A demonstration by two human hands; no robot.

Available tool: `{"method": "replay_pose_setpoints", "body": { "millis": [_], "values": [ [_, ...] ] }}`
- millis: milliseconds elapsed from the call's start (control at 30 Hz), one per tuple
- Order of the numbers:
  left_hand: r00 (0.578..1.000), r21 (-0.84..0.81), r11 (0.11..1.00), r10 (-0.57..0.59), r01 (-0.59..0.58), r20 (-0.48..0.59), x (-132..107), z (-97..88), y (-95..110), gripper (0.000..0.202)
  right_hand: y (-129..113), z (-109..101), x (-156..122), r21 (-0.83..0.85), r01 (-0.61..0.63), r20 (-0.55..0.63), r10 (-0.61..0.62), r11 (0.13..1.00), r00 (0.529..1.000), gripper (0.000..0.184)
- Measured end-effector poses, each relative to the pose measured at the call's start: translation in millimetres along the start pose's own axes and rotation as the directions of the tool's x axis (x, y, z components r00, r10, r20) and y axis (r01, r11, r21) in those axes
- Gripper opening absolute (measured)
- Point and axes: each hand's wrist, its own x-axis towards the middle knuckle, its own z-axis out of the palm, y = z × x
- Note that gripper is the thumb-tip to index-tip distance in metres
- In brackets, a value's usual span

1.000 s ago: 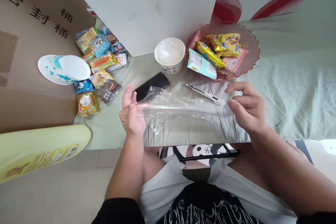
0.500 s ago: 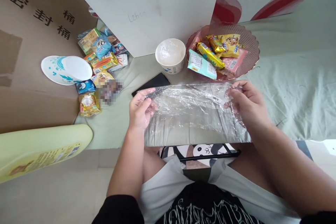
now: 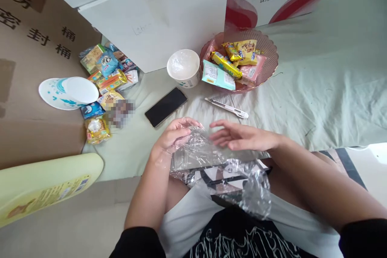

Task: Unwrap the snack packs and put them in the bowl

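My left hand (image 3: 173,137) pinches one end of a crumpled sheet of clear plastic wrap (image 3: 238,177) at the front edge of the cloth-covered surface; the rest of the sheet hangs down over my lap. My right hand (image 3: 242,137) is stretched flat with fingers apart, reaching leftward over the wrap close to the left hand. A white utility knife (image 3: 226,107) lies just beyond my hands, and a black phone (image 3: 166,106) lies to its left.
A white paper bowl (image 3: 184,68) covered with film and a pink glass dish (image 3: 270,62) of snack packets stand behind. More snack packets (image 3: 105,84) and a tipped paper bowl (image 3: 65,92) lie at left. Cardboard boxes (image 3: 27,68) and a white box (image 3: 157,20) wall the back.
The wrap was stretched wide between both hands; now my right hand has let go and moved left toward the left hand, and the freed sheet has crumpled down over my lap.
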Motion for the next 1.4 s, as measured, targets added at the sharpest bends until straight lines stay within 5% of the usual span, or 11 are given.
{"method": "replay_pose_setpoints", "body": {
  "millis": [67, 200, 333, 400, 500, 633, 800, 900, 1000, 1133, 1400],
  "values": [
    [1.000, 0.007, 1.000, -0.008, 0.008, 0.026, -0.6, -0.9, -0.7, 0.022, 1.3, 2.9, 2.6, -0.102, -0.071, 0.083, 0.079, 0.992, 0.993, 0.067],
    [0.992, 0.017, 0.999, -0.029, 0.027, 0.125, -4.7, -2.6, -3.3, 0.022, 2.1, 11.2, 10.9, -0.280, -0.005, -0.051, -0.010, 0.960, 0.999, 0.056],
    [0.973, -0.033, 0.999, 0.034, -0.027, 0.230, -4.6, -2.9, -6.2, 0.024, 3.0, 23.8, 20.0, -0.117, -0.003, 0.108, 0.016, 0.993, 0.994, 0.021],
    [0.980, -0.088, 0.991, 0.115, -0.102, 0.161, -2.3, -3.4, -5.8, 0.023, 2.5, 25.4, 20.2, -0.021, 0.010, 0.090, -0.008, 1.000, 0.996, 0.021],
    [0.975, -0.138, 0.965, 0.218, -0.221, -0.038, 2.2, -2.9, -4.2, 0.030, 0.8, 21.5, 17.7, 0.041, 0.108, -0.099, -0.103, 0.993, 0.990, 0.025],
    [0.958, -0.157, 0.955, 0.220, -0.250, -0.184, 8.1, 5.8, -6.9, 0.067, 0.6, 16.3, 20.3, 0.008, 0.235, -0.457, -0.206, 0.972, 0.865, 0.031],
    [0.986, -0.192, 0.969, 0.136, -0.153, -0.097, 9.4, 28.5, -21.5, 0.108, 3.8, 13.6, 27.4, -0.083, 0.259, -0.692, -0.243, 0.962, 0.679, 0.035],
    [0.991, -0.080, 0.989, 0.123, -0.127, -0.055, 7.5, 36.0, -29.7, 0.120, 5.5, 11.5, 27.7, -0.126, 0.221, -0.724, -0.242, 0.967, 0.646, 0.035],
    [0.973, 0.077, 0.987, 0.156, -0.144, -0.171, 6.7, 32.4, -33.2, 0.115, 5.9, 11.4, 26.9, -0.131, 0.192, -0.730, -0.226, 0.973, 0.645, 0.036],
    [0.923, 0.156, 0.955, 0.285, -0.251, -0.259, 7.5, 21.8, -31.9, 0.106, 4.2, 14.8, 27.4, -0.116, 0.227, -0.785, -0.229, 0.967, 0.575, 0.047],
    [0.961, 0.136, 0.961, 0.255, -0.239, -0.109, 6.5, 23.6, -36.1, 0.125, 8.6, 17.7, 28.1, -0.147, 0.195, -0.727, -0.240, 0.970, 0.643, 0.048]
  ]
}}
